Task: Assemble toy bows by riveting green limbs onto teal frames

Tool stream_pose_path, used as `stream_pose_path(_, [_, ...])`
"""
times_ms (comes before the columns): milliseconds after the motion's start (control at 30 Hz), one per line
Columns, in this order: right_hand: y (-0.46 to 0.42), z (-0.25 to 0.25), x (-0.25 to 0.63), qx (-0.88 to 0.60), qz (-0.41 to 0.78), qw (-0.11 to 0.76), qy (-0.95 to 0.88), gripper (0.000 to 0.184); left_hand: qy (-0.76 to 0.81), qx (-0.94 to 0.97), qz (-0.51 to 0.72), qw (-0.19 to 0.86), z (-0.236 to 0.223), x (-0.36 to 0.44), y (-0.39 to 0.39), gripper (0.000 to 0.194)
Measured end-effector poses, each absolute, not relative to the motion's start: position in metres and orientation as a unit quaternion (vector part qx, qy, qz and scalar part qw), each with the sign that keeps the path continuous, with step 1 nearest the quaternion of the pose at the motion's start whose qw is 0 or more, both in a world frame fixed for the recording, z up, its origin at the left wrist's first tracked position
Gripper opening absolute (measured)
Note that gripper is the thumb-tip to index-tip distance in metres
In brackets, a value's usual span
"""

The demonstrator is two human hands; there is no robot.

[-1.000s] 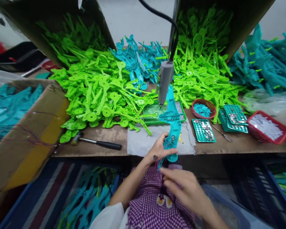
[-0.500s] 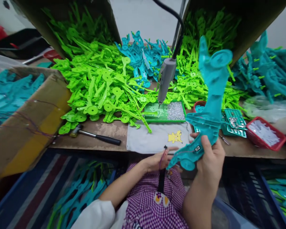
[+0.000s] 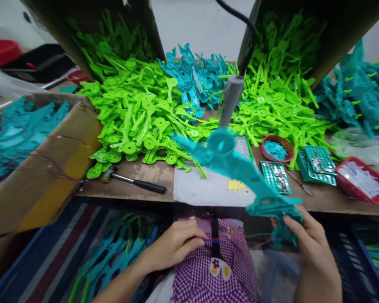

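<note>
My right hand (image 3: pixel 312 237) grips a teal plastic part (image 3: pixel 240 168) by its near end. The part is tilted, slightly blurred, and its wide disc end points to the far left, above a white cloth (image 3: pixel 208 189) with a yellow cartoon figure. Over the checked apron, my left hand (image 3: pixel 181 242) is closed in a pinch on thin red and blue wires (image 3: pixel 214 240). Those wires run right towards the teal part; where they join it is hard to see. Behind the part hangs a grey electric screwdriver (image 3: pixel 230 101), its tip hidden.
Piles of lime-green plastic parts (image 3: pixel 139 109) cover the back of the bench. A hammer (image 3: pixel 139 182) lies at left beside a cardboard box (image 3: pixel 78 143). At right are a basket of teal pieces (image 3: pixel 276 148), a tray of metal discs (image 3: pixel 275 176) and a red bin (image 3: pixel 363 179).
The teal part has swung from nearly upright to leaning left and moved lower, with my right hand shifting right. My left hand has moved left and down, away from the part, drawing the wires out.
</note>
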State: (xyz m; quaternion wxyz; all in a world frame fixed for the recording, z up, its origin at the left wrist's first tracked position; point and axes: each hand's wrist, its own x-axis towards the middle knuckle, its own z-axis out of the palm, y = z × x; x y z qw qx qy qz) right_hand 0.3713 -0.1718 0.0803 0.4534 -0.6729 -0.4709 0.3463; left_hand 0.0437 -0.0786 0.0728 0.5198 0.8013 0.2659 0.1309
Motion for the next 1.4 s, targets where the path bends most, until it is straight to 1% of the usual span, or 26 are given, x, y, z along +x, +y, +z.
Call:
stream_pose_path(100, [-0.140,0.072,0.374,-0.647,0.437,0.289,-0.554,0.033,0.275,0.816,0.191,0.471,0.080,0.038,-0.080,0.016])
stream_pose_path(167, [-0.103,0.064,0.364,-0.607,0.443,0.210,-0.626,0.035,0.311,0.804,0.246,0.444,0.080,0.039,-0.077,0.015])
stream_pose_path(200, [-0.083,0.058,0.357,-0.585,0.435,0.189,-0.658,0.033,0.334,0.794,0.269,0.430,0.081,0.038,-0.074,0.014])
stream_pose_path(300, [-0.030,0.034,0.340,-0.549,0.394,0.178,-0.715,0.027,0.400,0.768,0.296,0.403,0.093,0.034,-0.062,0.012])
stream_pose_path(367, [-0.007,0.019,0.333,-0.562,0.346,0.188,-0.727,0.026,0.423,0.749,0.295,0.417,0.106,0.029,-0.051,0.009])
stream_pose_path(400, [-0.001,0.015,0.330,-0.571,0.320,0.193,-0.731,0.026,0.426,0.733,0.296,0.440,0.112,0.027,-0.045,0.009])
stream_pose_path(500, [0.000,0.016,0.324,-0.595,0.245,0.223,-0.732,0.026,0.414,0.634,0.329,0.564,0.119,0.030,-0.028,0.016])
stream_pose_path(567, [-0.019,0.029,0.318,-0.632,0.188,0.288,-0.695,0.022,0.386,0.522,0.387,0.655,0.114,0.041,-0.022,0.026])
stream_pose_path(633, [-0.051,0.043,0.304,-0.661,0.155,0.379,-0.629,0.022,0.352,0.398,0.443,0.722,0.103,0.058,-0.023,0.032])
stream_pose_path(667, [-0.069,0.049,0.294,-0.661,0.173,0.415,-0.601,0.021,0.336,0.342,0.462,0.746,0.098,0.067,-0.025,0.032])
stream_pose_path(700, [-0.087,0.053,0.282,-0.632,0.227,0.422,-0.609,0.019,0.323,0.291,0.471,0.768,0.092,0.076,-0.027,0.031])
stream_pose_path(733, [-0.102,0.055,0.269,-0.582,0.307,0.391,-0.644,0.018,0.311,0.246,0.474,0.786,0.088,0.085,-0.030,0.029])
stream_pose_path(767, [-0.115,0.055,0.255,-0.561,0.366,0.349,-0.655,0.023,0.302,0.206,0.472,0.802,0.084,0.093,-0.032,0.028])
stream_pose_path(833, [-0.129,0.050,0.230,-0.550,0.436,0.323,-0.635,0.020,0.291,0.147,0.467,0.822,0.078,0.103,-0.033,0.025])
stream_pose_path(867, [-0.132,0.048,0.221,-0.549,0.473,0.326,-0.607,0.023,0.295,0.135,0.466,0.823,0.075,0.106,-0.033,0.024])
stream_pose_path(933, [-0.134,0.043,0.214,-0.535,0.562,0.366,-0.513,0.032,0.318,0.156,0.464,0.812,0.067,0.107,-0.035,0.027])
stream_pose_path(1000, [-0.134,0.041,0.218,-0.514,0.629,0.432,-0.392,0.036,0.338,0.235,0.429,0.804,0.056,0.103,-0.044,0.040])
stream_pose_path(1067, [-0.133,0.041,0.228,-0.516,0.628,0.499,-0.299,0.039,0.346,0.332,0.334,0.811,0.042,0.099,-0.059,0.051])
stream_pose_path(1100, [-0.133,0.041,0.234,-0.523,0.615,0.518,-0.282,0.040,0.354,0.372,0.282,0.811,0.035,0.098,-0.068,0.051])
stream_pose_path(1167, [-0.132,0.042,0.244,-0.539,0.598,0.513,-0.298,0.043,0.384,0.415,0.237,0.790,0.025,0.099,-0.083,0.042])
stream_pose_path(1267, [-0.131,0.046,0.252,-0.577,0.553,0.474,-0.370,0.044,0.420,0.413,0.252,0.768,0.019,0.106,-0.092,0.031])
stream_pose_path(1333, [-0.129,0.050,0.254,-0.596,0.510,0.457,-0.419,0.041,0.417,0.402,0.254,0.774,0.019,0.110,-0.091,0.029])
stream_pose_path(1400, [-0.127,0.052,0.254,-0.598,0.482,0.441,-0.464,0.038,0.410,0.395,0.252,0.782,0.020,0.112,-0.089,0.032])
